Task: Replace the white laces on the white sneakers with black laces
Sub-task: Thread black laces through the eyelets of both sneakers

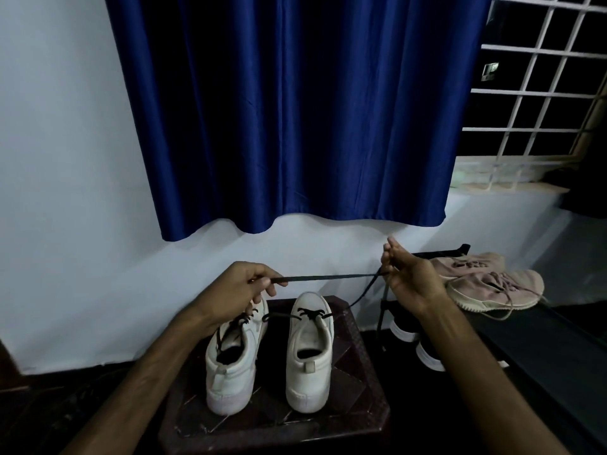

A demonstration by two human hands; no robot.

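Pinching the black lace [328, 276] taut, left hand [243, 284] and right hand [410, 277], both grips closed.

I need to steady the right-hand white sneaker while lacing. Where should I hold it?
Probably best: grip the right white sneaker by its heel collar, coming from the near side. The heel faces the person and the opening points up, bare of lacing there, while the black lace is threaded only at the toe end.
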